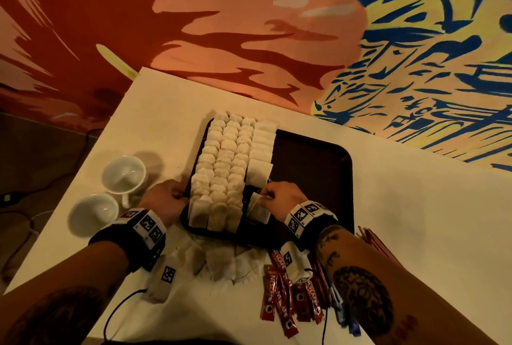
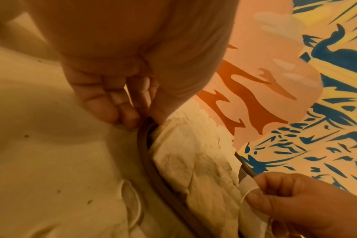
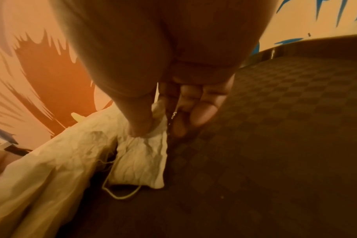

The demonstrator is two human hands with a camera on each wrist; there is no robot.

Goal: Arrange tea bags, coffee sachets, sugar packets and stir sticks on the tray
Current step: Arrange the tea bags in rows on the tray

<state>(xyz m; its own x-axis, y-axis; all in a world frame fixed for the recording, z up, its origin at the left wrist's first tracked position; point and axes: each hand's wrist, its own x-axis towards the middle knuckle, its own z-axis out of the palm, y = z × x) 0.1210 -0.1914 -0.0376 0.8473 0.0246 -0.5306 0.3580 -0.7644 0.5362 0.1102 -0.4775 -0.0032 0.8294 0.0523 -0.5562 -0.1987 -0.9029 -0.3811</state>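
Dark tray (image 1: 318, 167) sits on the white counter (image 1: 415, 206), its left part filled w/ rows of tea bags (image 1: 230, 162) – four columns, overlapping. Left hand (image 1: 166, 196) is at the tray's left rim, fingers curled, thumb & fingertips closed on the rim. Right hand (image 1: 279, 195) pinches one tea bag (image 3: 143, 154) by its top edge btwn thumb & fingers, just right of the rows, bag's lower end on the tray floor. Loose tea bags (image 1: 221, 261) and red coffee sachets (image 1: 288, 303) lie on the counter near the tray's front. Two white cups (image 1: 110, 192) stand left of it.
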